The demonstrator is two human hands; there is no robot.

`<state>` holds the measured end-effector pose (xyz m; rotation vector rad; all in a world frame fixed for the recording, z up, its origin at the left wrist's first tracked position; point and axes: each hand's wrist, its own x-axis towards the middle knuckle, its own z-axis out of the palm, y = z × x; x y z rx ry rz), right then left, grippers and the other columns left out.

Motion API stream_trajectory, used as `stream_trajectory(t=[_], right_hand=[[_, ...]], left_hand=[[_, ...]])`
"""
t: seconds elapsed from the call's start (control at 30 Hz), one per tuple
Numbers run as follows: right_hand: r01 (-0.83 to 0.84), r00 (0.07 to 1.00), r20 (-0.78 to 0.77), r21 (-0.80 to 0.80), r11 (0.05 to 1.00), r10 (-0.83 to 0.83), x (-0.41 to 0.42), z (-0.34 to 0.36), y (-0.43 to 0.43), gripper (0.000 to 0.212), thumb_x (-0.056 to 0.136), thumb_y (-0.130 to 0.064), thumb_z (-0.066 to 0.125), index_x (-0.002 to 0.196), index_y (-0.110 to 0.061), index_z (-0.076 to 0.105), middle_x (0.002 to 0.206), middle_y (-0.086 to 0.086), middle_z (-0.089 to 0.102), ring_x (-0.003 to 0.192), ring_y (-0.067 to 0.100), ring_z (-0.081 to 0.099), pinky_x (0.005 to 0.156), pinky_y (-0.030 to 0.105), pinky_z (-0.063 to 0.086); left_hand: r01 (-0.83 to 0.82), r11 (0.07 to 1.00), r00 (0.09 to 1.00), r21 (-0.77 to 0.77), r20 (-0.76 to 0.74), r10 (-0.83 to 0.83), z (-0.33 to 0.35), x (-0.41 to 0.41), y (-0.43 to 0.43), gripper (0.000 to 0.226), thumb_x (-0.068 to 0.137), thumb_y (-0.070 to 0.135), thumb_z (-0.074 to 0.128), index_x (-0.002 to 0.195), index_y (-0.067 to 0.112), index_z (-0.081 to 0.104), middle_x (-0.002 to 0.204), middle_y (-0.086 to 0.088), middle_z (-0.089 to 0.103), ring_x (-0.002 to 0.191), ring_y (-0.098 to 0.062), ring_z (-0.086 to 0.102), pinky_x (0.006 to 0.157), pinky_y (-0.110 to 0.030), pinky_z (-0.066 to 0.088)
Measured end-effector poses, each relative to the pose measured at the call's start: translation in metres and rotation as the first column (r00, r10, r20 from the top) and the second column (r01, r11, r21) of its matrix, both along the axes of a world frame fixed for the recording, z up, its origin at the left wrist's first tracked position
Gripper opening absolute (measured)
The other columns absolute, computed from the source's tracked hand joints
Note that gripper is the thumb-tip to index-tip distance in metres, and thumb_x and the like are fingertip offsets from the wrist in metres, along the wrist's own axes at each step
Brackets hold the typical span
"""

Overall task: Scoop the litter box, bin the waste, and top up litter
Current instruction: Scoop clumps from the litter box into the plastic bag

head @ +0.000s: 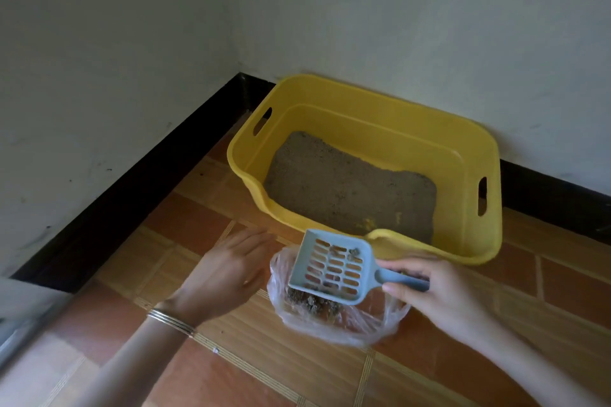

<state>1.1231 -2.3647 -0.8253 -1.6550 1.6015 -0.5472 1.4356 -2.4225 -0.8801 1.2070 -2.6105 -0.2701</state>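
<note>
A yellow litter box (469, 175) stands in the corner against the wall, with grey-brown litter (344, 188) covering its bottom. In front of it lies a clear plastic bag (334, 320) on the floor, with dark clumps of waste (310, 302) inside. My right hand (433, 294) grips the handle of a light blue slotted scoop (334, 269), held tilted over the bag; a few small clumps cling to its grid. My left hand (228, 271) rests with fingers spread beside the bag's left edge, touching or nearly touching the plastic.
The floor is orange-brown tile (264, 370). A black skirting (132, 188) runs along both white walls. A pale object (20, 311) shows at the left edge.
</note>
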Motion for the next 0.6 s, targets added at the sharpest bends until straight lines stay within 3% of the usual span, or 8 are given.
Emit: stream_trajectory(t=[0.1,0.17,0.27,0.37,0.47,0.6], right_hand=[[-0.079,0.973,-0.227,-0.166,0.983,0.04,0.007,-0.024,0.007,0.038,0.073,-0.016,0.077,0.109,-0.027,0.068,0.088,-0.034,0.054,0.088,-0.003,0.056,0.069,0.008,0.045],[-0.209,0.917,-0.387,-0.257,0.943,0.098,0.01,-0.033,0.008,0.044,0.064,-0.01,0.083,0.104,-0.021,0.071,0.085,-0.025,0.057,0.072,0.003,0.059,0.058,0.007,0.042],[-0.443,0.744,-0.663,-0.392,0.806,0.087,0.008,-0.044,0.012,0.053,0.052,-0.008,0.088,0.101,-0.017,0.072,0.084,-0.004,0.065,0.068,0.015,0.063,0.05,0.025,0.049],[-0.519,0.687,-0.726,-0.459,0.721,0.033,0.004,-0.046,0.014,0.047,0.059,-0.004,0.079,0.105,-0.014,0.07,0.087,0.002,0.066,0.072,0.02,0.064,0.052,0.029,0.049],[-0.561,0.673,-0.739,-0.491,0.666,0.022,0.002,-0.042,0.012,0.033,0.074,-0.015,0.056,0.104,-0.011,0.071,0.085,0.003,0.067,0.071,0.02,0.065,0.052,0.028,0.049],[-0.543,0.675,-0.737,-0.454,0.707,0.044,-0.002,-0.042,0.01,0.057,0.053,0.002,0.08,0.107,-0.012,0.07,0.088,0.003,0.067,0.072,0.02,0.064,0.053,0.03,0.051]], left_hand=[[0.013,0.999,0.998,0.033,0.058,-0.015,-0.018,-0.002,0.017,0.039,0.082,0.031,0.046,0.114,0.02,0.064,0.121,0.001,0.064,0.116,-0.015,0.057,0.093,-0.033,0.05],[0.01,0.998,0.995,0.062,0.096,-0.016,-0.028,-0.003,0.023,0.041,0.074,0.027,0.065,0.114,0.022,0.064,0.12,0.002,0.064,0.113,-0.014,0.058,0.091,-0.033,0.051],[-0.008,0.994,0.989,0.111,0.15,-0.009,-0.039,-0.005,0.027,0.057,0.062,0.024,0.08,0.116,0.023,0.063,0.12,0.003,0.064,0.11,-0.014,0.061,0.086,-0.03,0.052],[0.018,0.996,0.987,0.092,0.159,-0.032,-0.045,-0.007,0.029,0.056,0.063,0.026,0.079,0.116,0.025,0.062,0.121,0.003,0.063,0.109,-0.015,0.061,0.084,-0.03,0.054],[0.016,0.997,0.987,0.08,0.156,-0.029,-0.049,-0.008,0.029,0.057,0.063,0.028,0.08,0.117,0.026,0.062,0.121,0.004,0.063,0.106,-0.012,0.062,0.081,-0.027,0.055],[0.018,0.998,0.99,0.067,0.138,-0.027,-0.052,-0.008,0.028,0.057,0.064,0.028,0.079,0.118,0.027,0.061,0.121,0.004,0.062,0.108,-0.013,0.061,0.082,-0.028,0.055]])
